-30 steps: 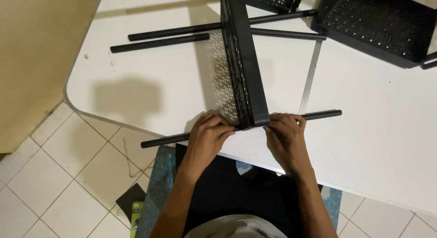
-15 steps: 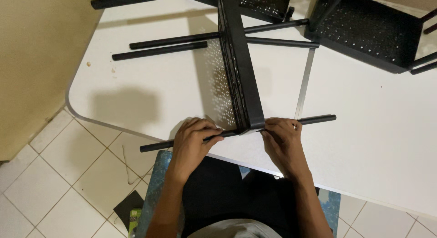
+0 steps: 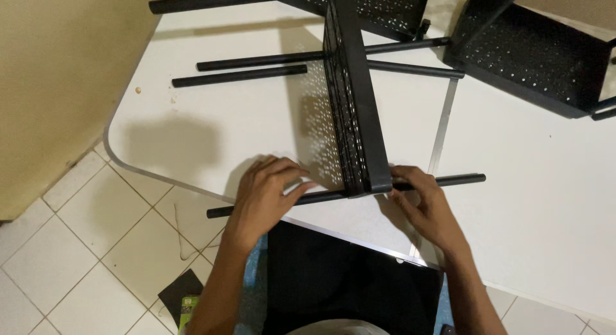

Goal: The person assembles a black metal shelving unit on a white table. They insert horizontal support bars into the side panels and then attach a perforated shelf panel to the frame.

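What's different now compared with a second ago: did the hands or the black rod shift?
The left hand has slid a little leftward along the black rod, away from the perforated panel; its fingers now spread over the rod. The right hand stays on the rod just right of the panel. Panel upright on its edge, loose rods and black tray on the white table unchanged.

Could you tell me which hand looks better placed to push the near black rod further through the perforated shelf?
Probably the left hand: its fingers wrap the rod on the longer exposed side, beside the shelf. The right hand only rests fingertips near the joint.
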